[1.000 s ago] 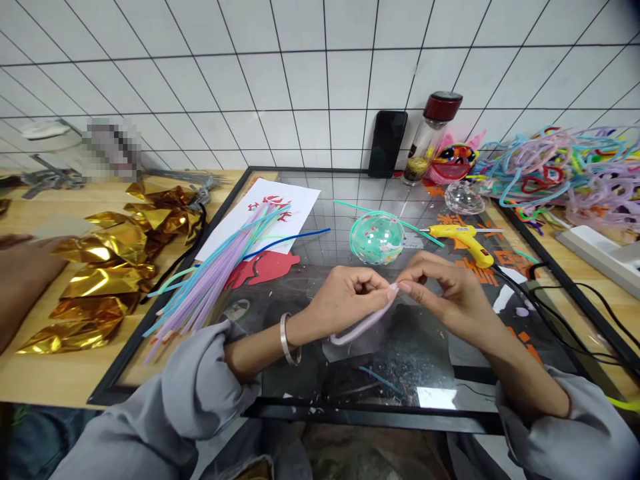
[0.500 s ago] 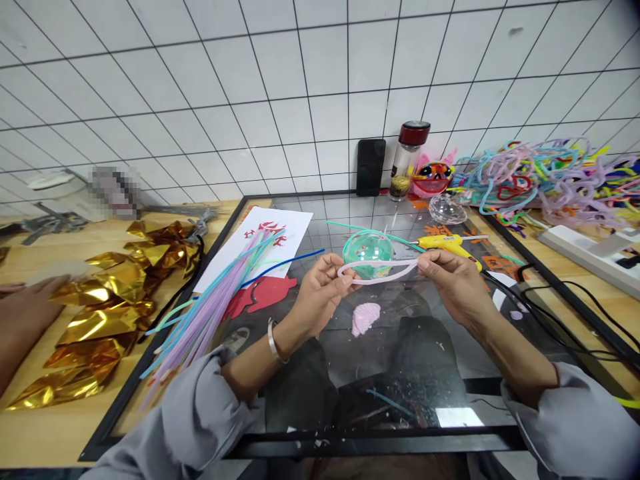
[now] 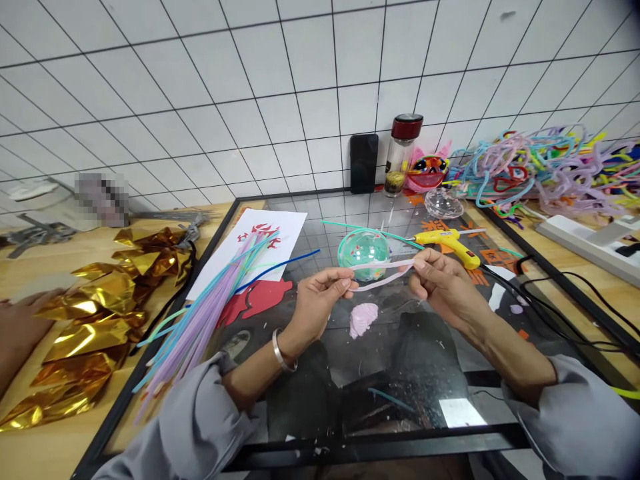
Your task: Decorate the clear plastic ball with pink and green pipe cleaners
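Both hands hold a pale pink pipe cleaner folded into a long flat loop, raised above the glass-topped table. My left hand pinches its left end and my right hand pinches its right end. Just behind the loop sits a clear ball wrapped in teal pipe cleaner. A small pink shaped piece lies on the glass below my hands.
A bundle of pastel pipe cleaners lies at the left over white paper and a red cut-out. A yellow glue gun, phone, jar, tangled pipe cleaners and gold foil surround me. Another person's hand rests far left.
My hands rose off the glass and moved apart, drawing the pink pipe cleaner from a drooping bend into a long flat loop. The view tilted up slightly.
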Available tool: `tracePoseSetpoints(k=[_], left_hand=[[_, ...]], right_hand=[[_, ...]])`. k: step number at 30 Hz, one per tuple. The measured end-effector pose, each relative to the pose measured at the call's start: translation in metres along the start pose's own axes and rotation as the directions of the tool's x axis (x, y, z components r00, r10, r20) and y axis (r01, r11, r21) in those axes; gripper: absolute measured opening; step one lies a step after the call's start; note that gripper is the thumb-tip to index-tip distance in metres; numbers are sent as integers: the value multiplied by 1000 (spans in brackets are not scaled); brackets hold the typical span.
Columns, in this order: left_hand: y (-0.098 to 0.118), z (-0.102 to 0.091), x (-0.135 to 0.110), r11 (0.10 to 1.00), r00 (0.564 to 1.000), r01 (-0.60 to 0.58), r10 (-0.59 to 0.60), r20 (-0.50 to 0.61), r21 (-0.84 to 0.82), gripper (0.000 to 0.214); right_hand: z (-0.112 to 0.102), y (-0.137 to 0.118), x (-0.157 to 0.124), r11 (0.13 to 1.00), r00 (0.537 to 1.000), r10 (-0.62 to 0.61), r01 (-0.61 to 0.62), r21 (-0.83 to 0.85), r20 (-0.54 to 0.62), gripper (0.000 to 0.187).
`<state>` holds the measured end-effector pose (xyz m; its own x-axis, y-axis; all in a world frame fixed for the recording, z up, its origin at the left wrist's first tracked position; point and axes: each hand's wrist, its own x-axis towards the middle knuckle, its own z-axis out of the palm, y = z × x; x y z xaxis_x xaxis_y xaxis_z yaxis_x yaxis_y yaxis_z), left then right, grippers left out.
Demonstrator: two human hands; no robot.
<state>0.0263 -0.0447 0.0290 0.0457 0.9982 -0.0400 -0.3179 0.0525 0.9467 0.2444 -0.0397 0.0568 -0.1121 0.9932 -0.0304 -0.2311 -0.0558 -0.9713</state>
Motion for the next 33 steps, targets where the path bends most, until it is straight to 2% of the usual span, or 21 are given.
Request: tracePoseSetpoints(k=[5, 15, 19, 24, 33], left_hand=[[-4, -2, 1, 989, 995, -101, 103, -12, 106, 22], [0, 1, 2, 961, 978, -202, 209, -16, 187, 16], [-1, -1, 5, 958, 979, -199, 203, 4, 207, 23], [1, -2, 10, 956, 975, -206, 218, -39, 209, 37], [1, -8, 9, 953, 975, -213, 223, -23, 213, 29]], right_hand=[[0, 8, 3, 999, 999, -41, 40, -25, -25, 37], [-3, 16, 12, 999, 996, -41, 43, 22, -80, 39], [-3, 17, 16, 999, 995, -50, 51, 6, -87, 40], [-9, 21, 21, 994, 995, -91, 88, -61, -50, 37], [-10, 18, 17, 997, 997, -64, 63, -33, -30, 32]])
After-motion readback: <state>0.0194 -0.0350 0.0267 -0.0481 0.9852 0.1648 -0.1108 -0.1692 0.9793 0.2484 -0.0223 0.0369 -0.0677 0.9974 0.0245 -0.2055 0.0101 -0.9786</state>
